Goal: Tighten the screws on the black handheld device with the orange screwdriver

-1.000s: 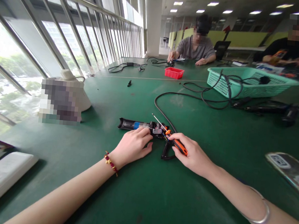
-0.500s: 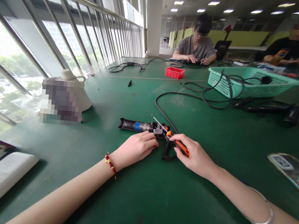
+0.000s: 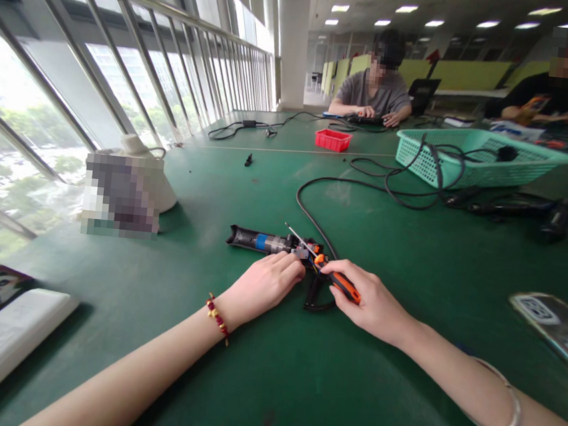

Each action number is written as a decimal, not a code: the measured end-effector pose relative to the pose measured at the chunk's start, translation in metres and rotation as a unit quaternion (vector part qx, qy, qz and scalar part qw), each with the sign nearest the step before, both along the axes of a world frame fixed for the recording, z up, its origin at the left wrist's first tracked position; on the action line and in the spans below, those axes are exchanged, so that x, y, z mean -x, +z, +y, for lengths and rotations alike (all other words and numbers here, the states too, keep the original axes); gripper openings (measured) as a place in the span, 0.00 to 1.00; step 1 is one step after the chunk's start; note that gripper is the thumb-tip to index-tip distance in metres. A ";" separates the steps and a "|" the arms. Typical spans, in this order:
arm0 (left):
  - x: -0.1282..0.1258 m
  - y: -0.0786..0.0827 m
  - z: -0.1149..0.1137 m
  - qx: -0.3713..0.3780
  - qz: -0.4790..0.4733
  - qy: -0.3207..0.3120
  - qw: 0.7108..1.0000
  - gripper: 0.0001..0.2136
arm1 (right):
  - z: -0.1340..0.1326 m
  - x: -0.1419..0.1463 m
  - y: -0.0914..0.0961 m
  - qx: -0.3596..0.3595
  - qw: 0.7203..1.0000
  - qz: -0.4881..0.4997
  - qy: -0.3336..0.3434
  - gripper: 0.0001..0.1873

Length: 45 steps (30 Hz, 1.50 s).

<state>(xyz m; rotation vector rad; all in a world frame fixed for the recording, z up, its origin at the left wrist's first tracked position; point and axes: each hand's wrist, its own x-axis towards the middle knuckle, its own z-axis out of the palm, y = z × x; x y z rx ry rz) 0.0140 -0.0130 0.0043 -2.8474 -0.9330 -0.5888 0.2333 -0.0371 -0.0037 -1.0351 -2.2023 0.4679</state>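
An opened corded power tool lies on the green table, its black half-housing showing a blue-banded cylinder, a grey block and coloured wires. My left hand is closed at its near edge, with fingers curled against the exposed wiring end; the fingertips are partly hidden. In my right hand is a screwdriver with an orange and black handle. Its thin shaft points up and left across the tool's inner parts. A black looped piece sits between my hands, beside the tool's end.
A black cord runs from the tool towards a green basket. Further off are a red tray and a small black part. A phone-like object lies right; a white jug stands left. Two people sit beyond.
The view has shifted slightly. My left hand has moved a little to the right along the tool. The screwdriver stays in my right hand, almost unmoved.
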 end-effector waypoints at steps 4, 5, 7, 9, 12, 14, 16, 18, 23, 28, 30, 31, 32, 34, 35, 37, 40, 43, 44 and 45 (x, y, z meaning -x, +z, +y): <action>0.002 0.001 -0.003 -0.042 -0.018 -0.006 0.999 0.08 | -0.003 0.001 0.002 0.006 1.000 -0.001 0.023 0.15; 0.002 0.002 -0.003 -0.055 -0.023 -0.004 0.998 0.08 | -0.003 0.002 0.003 0.010 1.000 0.002 0.029 0.14; 0.002 0.003 -0.004 -0.077 -0.039 0.008 0.996 0.07 | -0.004 0.002 0.003 0.021 0.999 0.013 0.034 0.14; 0.003 0.004 -0.004 -0.096 -0.060 0.020 0.993 0.06 | -0.005 0.003 0.002 0.031 0.998 0.030 0.035 0.13; 0.004 0.003 -0.002 -0.105 -0.085 0.026 0.990 0.07 | -0.006 0.004 0.002 0.044 0.997 0.049 0.033 0.13; 0.005 0.002 0.000 -0.099 -0.092 0.022 0.991 0.08 | -0.006 0.004 0.001 0.056 0.996 0.060 0.033 0.13; 0.006 0.001 0.001 -0.094 -0.103 0.020 0.990 0.08 | -0.006 0.005 0.001 0.066 0.995 0.070 0.033 0.14; 0.006 0.000 0.002 -0.097 -0.119 0.022 0.988 0.08 | -0.006 0.005 0.001 0.070 0.994 0.073 0.031 0.14; 0.004 0.001 0.004 -0.109 -0.116 0.003 0.987 0.08 | -0.005 0.006 0.001 0.062 0.995 0.073 0.030 0.14; 0.001 0.004 0.003 -0.137 -0.064 -0.017 0.988 0.09 | -0.005 0.006 -0.001 0.051 0.996 0.067 0.024 0.14; 0.001 0.004 0.003 -0.159 -0.044 -0.021 0.986 0.09 | -0.005 0.006 -0.001 0.050 0.997 0.060 0.021 0.14; 0.001 0.004 0.003 -0.169 -0.036 -0.023 0.985 0.09 | -0.005 0.006 -0.001 0.049 0.997 0.057 0.020 0.14; 0.001 0.004 0.003 -0.179 -0.029 -0.025 0.983 0.09 | -0.006 0.006 0.000 0.048 0.997 0.053 0.020 0.14; 0.001 0.003 0.004 -0.193 -0.021 -0.027 0.981 0.09 | -0.006 0.006 0.001 0.045 0.998 0.048 0.019 0.14; 0.001 0.003 0.004 -0.197 -0.019 -0.027 0.980 0.09 | -0.006 0.006 0.001 0.043 0.998 0.046 0.019 0.14; 0.001 0.003 0.004 -0.196 -0.015 -0.020 0.980 0.09 | -0.006 0.006 0.001 0.038 0.998 0.044 0.020 0.14; 0.001 0.006 0.003 -0.180 -0.011 -0.006 0.984 0.10 | -0.006 0.006 -0.002 0.028 0.998 0.059 0.019 0.15; 0.004 0.007 0.005 -0.146 -0.026 0.004 0.989 0.12 | -0.006 0.006 -0.006 0.005 0.994 0.109 -0.006 0.16; 0.006 0.007 0.006 -0.130 -0.033 0.012 0.991 0.13 | -0.007 0.006 -0.007 -0.006 0.992 0.123 -0.021 0.15; 0.008 0.007 0.008 -0.113 -0.039 0.021 0.993 0.14 | -0.007 0.005 -0.007 -0.017 0.991 0.131 -0.037 0.14</action>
